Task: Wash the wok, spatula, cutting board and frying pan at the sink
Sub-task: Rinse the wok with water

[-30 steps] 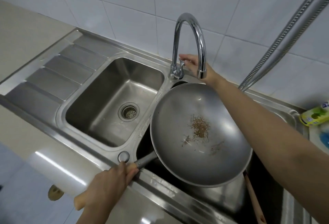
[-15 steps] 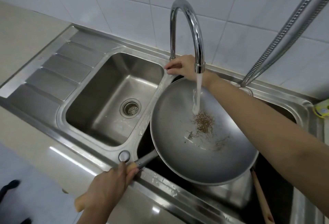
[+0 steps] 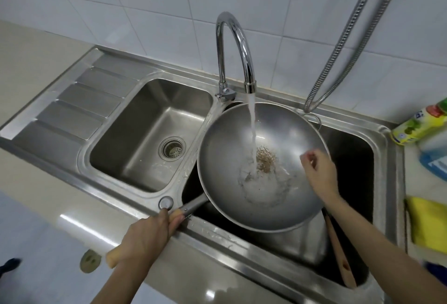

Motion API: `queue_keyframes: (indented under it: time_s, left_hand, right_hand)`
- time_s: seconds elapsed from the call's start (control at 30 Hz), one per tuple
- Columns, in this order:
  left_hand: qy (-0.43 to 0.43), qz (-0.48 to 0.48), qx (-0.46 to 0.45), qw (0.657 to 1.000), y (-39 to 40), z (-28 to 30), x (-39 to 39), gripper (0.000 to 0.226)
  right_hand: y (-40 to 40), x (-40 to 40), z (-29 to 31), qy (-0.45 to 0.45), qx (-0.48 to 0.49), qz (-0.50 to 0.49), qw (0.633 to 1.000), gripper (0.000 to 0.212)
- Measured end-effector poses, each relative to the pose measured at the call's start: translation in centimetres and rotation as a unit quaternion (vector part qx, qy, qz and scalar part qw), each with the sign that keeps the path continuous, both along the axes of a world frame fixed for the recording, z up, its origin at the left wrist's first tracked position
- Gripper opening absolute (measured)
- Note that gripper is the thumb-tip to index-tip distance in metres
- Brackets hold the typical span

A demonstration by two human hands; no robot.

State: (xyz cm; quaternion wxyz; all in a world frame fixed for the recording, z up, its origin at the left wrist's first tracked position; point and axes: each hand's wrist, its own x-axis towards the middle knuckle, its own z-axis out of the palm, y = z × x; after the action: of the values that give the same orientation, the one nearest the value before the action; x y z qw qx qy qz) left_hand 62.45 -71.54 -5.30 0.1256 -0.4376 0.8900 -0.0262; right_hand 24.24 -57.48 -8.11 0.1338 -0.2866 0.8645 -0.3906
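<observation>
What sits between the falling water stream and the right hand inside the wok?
In the head view, a brown patch of food residue lies on the wok floor, between the water stream and the right hand.

Right of the faucet (image 3: 235,45): metal hose (image 3: 348,57), green-labelled bottle (image 3: 420,125), blue bottle (image 3: 435,158), yellow cloth (image 3: 428,224).

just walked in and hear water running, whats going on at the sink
A person is rinsing a wok over the right basin. The left hand grips its handle while the tap pours water onto brown food bits in the middle. The right hand hovers over the wok's right side, empty.
</observation>
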Motion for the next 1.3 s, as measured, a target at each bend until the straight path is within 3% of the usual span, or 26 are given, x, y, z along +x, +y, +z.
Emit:
queue_keyframes:
  time_s: [0.13, 0.27, 0.43, 0.67, 0.8, 1.1, 1.2, 1.3]
  left_hand:
    - [-0.059, -0.016, 0.035, 0.997, 0.2, 1.1, -0.7, 0.055]
    - [-0.113, -0.075, 0.062, 0.989, 0.1, 1.5, -0.5, 0.045]
    - [-0.057, -0.019, 0.080, 0.995, 0.7, 2.5, -0.9, 0.041]
    - [-0.062, -0.049, 0.068, 0.995, 1.9, 3.2, -1.2, 0.028]
    - [-0.044, 0.003, 0.106, 0.993, 2.3, 3.1, -0.5, 0.022]
    - [0.017, 0.084, 0.291, 0.953, 0.8, 4.0, -0.3, 0.061]
    - [0.030, 0.090, 0.277, 0.956, 0.5, 3.8, -0.1, 0.075]
    - [0.028, 0.075, 0.254, 0.964, 0.8, 3.5, -0.3, 0.068]
  right_hand:
    - [8.1, 6.3, -1.0, -0.093, -0.007, -0.165, 0.982, 0.014]
    - [10.3, 10.4, -1.9, -0.194, 0.041, -0.097, 0.975, 0.019]
    - [8.8, 12.8, -3.0, -0.303, -0.017, -0.144, 0.942, 0.021]
    - [9.2, 13.5, -3.5, -0.198, 0.011, -0.121, 0.973, 0.030]
    - [8.9, 13.3, -3.6, -0.187, 0.012, -0.123, 0.975, 0.030]
    - [8.8, 13.1, -3.8, -0.171, 0.011, -0.139, 0.975, 0.031]
    - [8.9, 13.1, -3.9, -0.165, 0.019, -0.136, 0.977, 0.031]
    - [8.9, 13.1, -3.8, -0.163, 0.024, -0.135, 0.977, 0.031]
